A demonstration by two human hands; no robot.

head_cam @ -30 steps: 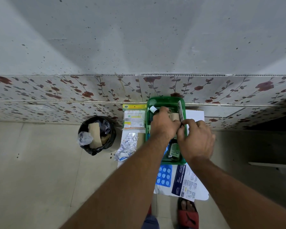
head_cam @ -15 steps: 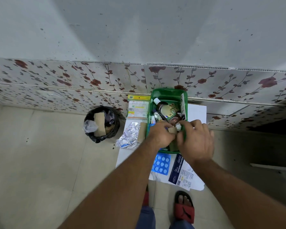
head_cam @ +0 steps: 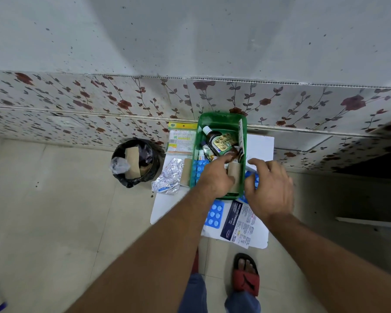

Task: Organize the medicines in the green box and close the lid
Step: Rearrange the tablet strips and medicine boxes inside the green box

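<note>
The green box (head_cam: 221, 119) stands open on a small white table (head_cam: 160, 206) against the wall. Inside lie a brown bottle (head_cam: 220, 142), blue blister strips (head_cam: 198, 169), a tan roll (head_cam: 234, 177) at the near right, and a white carton (head_cam: 242, 136) upright along the right wall. My left hand (head_cam: 213, 179) is inside the box, palm down beside the roll, its index finger reaching the bottle's base. My right hand (head_cam: 269, 190) hovers just outside the right wall with fingers spread, its thumb over another blue blister strip (head_cam: 252, 178).
A black bin (head_cam: 133, 163) stands on the floor to the left. Outside the box lie a silver foil strip (head_cam: 167, 177), a yellow-green pack (head_cam: 181, 138), a second tan roll (head_cam: 186, 171), a blue blister strip (head_cam: 213, 214) and a printed leaflet (head_cam: 240, 222). A red sandal (head_cam: 246, 274) is below.
Both hands held the tan roll over the box; it now lies in the box's near right. My right hand has let go and moved right, outside the box.
</note>
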